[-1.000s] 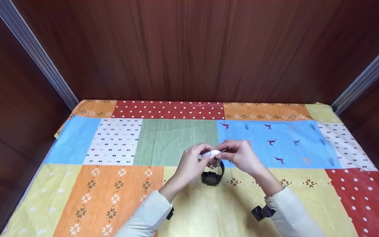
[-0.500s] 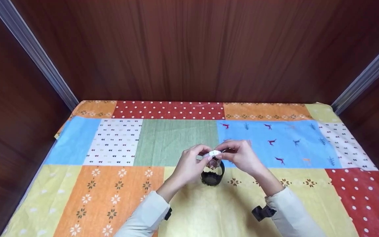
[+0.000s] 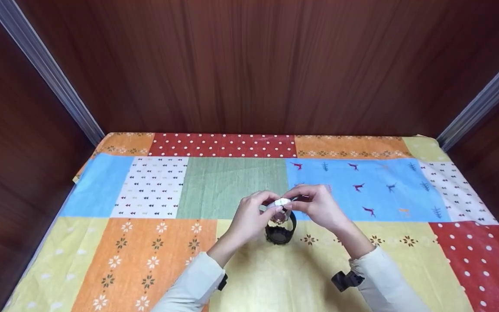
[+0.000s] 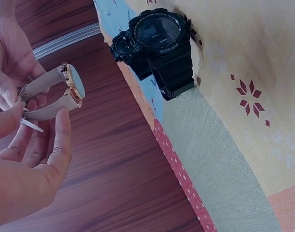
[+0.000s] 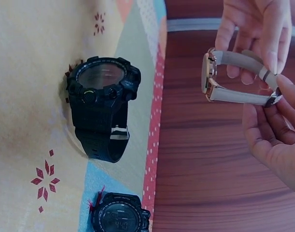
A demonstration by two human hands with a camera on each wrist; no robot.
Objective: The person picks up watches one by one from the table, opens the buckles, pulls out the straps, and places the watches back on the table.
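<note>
Your left hand (image 3: 251, 215) and right hand (image 3: 316, 207) pinch the pale strap (image 5: 239, 96), likely fastening or undoing it; next calls for fine fingerwork.

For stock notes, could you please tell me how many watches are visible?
3: a pale watch between left hand and right hand, a black watch on the cloth, and another black watch beyond it, obscured in the head view.

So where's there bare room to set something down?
The orange panel beside the left sleeve and the green panel beyond the left hand look bare. It's crowded at the middle, where that and the right hand hold a pale-strapped watch near two black watches.
</note>
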